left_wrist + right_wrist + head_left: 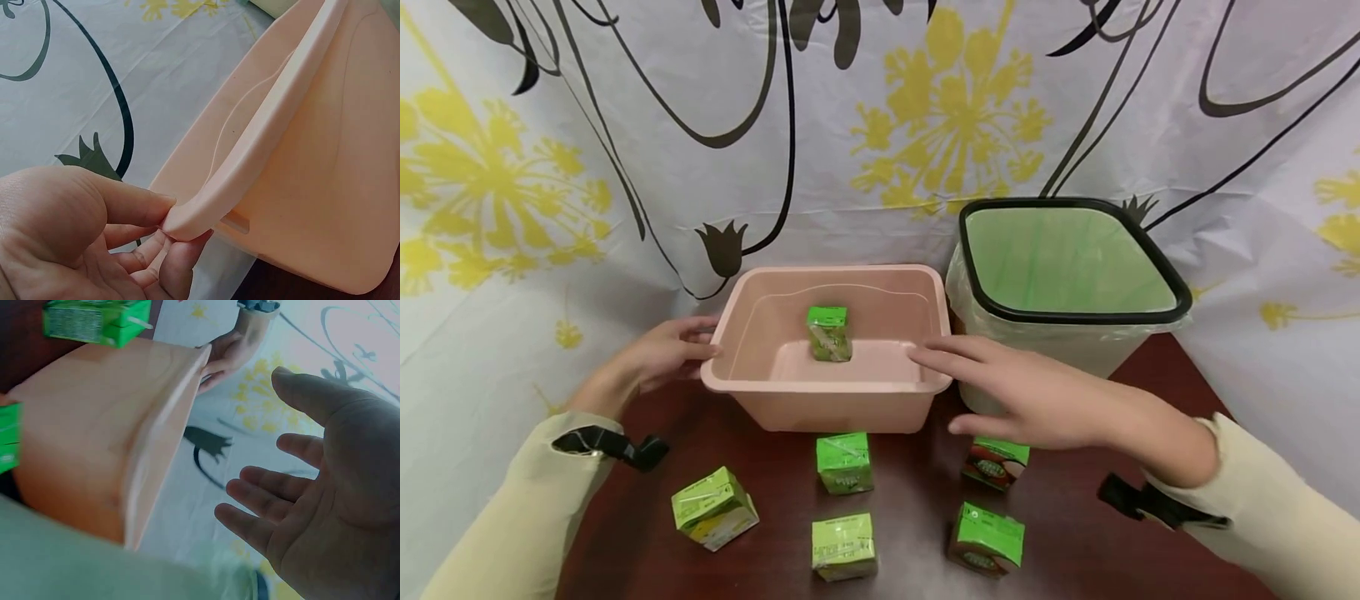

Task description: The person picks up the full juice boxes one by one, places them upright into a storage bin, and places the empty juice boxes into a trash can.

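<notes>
The left hand (658, 358) grips the left front corner of the pink tub (827, 400). In the left wrist view, the thumb lies over the rolled rim of the pink tub (294, 156) and the fingers (178, 262) curl under it, so the left hand (81, 244) pinches the rim between them.

The pink tub stands on the dark red table (917, 508), against the patterned cloth backdrop (625, 150). One green carton (829, 332) stands upright inside the tub, near the middle of its floor.

Five more cartons lie on the table in front of the tub. From left to right: a tilted yellow-green carton (713, 507); a green carton just in front of the tub wall (845, 462); a yellow-green carton behind it, nearer the camera (843, 545); a green and brown carton (987, 539); and a green and brown carton partly hidden under the right hand (996, 462).

The right hand (1030, 392) hovers over the right front corner of the tub, palm down. Its fingers are straight and spread, and it holds nothing. The right wrist view confirms the right hand (319, 506) with open, empty palm beside the tub wall (100, 444).

A black-rimmed waste bin (1075, 292), lined with a clear bag, stands just right of the tub.
</notes>
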### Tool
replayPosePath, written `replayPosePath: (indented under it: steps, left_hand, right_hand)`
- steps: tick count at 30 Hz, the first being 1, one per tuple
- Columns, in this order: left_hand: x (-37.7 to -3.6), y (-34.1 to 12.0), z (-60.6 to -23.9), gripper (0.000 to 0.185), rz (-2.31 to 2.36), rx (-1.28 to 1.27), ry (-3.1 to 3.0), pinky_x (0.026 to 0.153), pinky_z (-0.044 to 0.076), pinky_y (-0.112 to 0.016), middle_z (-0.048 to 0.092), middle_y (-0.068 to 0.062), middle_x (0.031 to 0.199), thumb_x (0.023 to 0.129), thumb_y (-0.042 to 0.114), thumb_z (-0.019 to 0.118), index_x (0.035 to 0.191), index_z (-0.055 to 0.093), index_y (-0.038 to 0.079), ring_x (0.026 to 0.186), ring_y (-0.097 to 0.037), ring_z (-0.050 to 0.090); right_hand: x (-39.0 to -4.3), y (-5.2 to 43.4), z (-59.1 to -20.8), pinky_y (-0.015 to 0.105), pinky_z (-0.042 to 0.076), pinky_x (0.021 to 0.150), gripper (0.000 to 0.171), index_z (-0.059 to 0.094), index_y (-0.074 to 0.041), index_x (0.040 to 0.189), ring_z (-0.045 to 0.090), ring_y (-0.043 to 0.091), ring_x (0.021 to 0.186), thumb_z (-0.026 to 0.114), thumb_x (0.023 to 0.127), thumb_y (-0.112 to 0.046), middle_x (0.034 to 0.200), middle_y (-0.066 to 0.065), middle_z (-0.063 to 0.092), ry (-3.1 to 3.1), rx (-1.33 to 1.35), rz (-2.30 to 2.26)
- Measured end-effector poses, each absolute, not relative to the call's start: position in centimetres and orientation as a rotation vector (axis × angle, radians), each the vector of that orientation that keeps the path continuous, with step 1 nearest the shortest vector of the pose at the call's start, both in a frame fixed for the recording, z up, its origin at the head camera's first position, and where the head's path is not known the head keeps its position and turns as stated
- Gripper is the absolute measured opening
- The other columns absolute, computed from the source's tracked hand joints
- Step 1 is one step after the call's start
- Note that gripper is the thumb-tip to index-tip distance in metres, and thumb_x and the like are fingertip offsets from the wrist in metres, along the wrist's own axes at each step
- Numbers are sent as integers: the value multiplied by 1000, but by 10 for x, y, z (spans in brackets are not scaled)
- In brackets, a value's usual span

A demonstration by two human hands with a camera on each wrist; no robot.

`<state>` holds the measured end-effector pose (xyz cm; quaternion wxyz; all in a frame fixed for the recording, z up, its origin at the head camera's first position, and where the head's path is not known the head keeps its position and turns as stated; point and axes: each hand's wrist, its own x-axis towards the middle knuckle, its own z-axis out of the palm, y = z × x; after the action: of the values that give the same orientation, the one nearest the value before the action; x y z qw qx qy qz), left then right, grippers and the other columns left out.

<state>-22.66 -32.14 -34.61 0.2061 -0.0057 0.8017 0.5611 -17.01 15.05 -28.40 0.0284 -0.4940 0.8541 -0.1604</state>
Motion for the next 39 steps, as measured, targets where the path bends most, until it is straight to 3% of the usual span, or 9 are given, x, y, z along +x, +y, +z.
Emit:
replayPosePath:
  steps: [4,7,11,14,18,23,30,35,39]
  left_hand:
    - [-226,-321,-345,69,1560,-39,2236,79,59,-29,50,-27,137,103,3,56,160,17,-5,92,-13,68]
    - [-225,-321,-345,69,1555,-48,2242,78,59,-29,51,-27,137,103,3,56,160,17,-4,91,-13,68]
    - [-225,-321,-345,69,1551,-46,2251,77,59,-28,50,-28,138,103,3,55,160,17,-4,89,-12,68]
    - [-225,-321,-346,69,1552,-46,2257,77,59,-28,48,-29,140,103,4,56,160,17,-3,89,-12,68]
    - [-226,-322,-346,69,1547,-40,2266,77,59,-28,46,-32,144,104,4,56,160,18,-3,91,-12,68]
    - [-227,-321,-347,68,1550,-43,2258,78,59,-28,42,-35,147,104,4,54,160,17,-3,91,-12,68]
    - [-227,-320,-347,68,1545,-51,2265,77,59,-28,43,-35,147,104,5,55,160,18,-3,91,-12,68]
    - [-227,-320,-347,68,1545,-51,2261,79,59,-29,43,-34,147,104,5,55,160,19,-3,92,-12,68]
    - [-227,-319,-346,67,1542,-52,2264,79,59,-29,43,-34,147,104,5,55,160,19,-3,92,-12,68]
  right_hand:
    - [-158,181,-299,43,48,103,77,30,-30,161,40,20,143,72,97,-35,161,-1,35,2709,-1447,-522]
    - [-152,199,-313,31,44,107,76,33,-30,160,42,16,142,73,96,-34,159,-4,37,2749,-1391,-582]
    - [-147,221,-337,12,31,109,78,34,-30,159,40,12,142,76,94,-31,157,-5,40,2756,-1300,-713]
    - [-148,232,-358,7,24,109,82,35,-27,159,40,10,141,80,90,-27,155,-3,44,2757,-1274,-814]
    - [-154,239,-388,8,25,109,85,39,-21,157,42,8,139,84,86,-21,150,5,50,2744,-1254,-964]
    - [-163,241,-425,11,35,107,84,40,-12,156,43,3,137,85,85,-19,152,12,48,2680,-1161,-1164]
    - [-171,236,-462,8,28,108,95,32,-8,159,38,1,140,87,83,-17,155,19,43,2626,-1151,-1267]
    - [-170,228,-476,10,32,106,86,37,-8,157,36,1,141,84,86,-22,155,16,45,2621,-1107,-1244]
    - [-169,223,-479,13,40,102,74,47,-12,152,45,3,135,82,88,-21,148,10,54,2651,-1072,-1244]
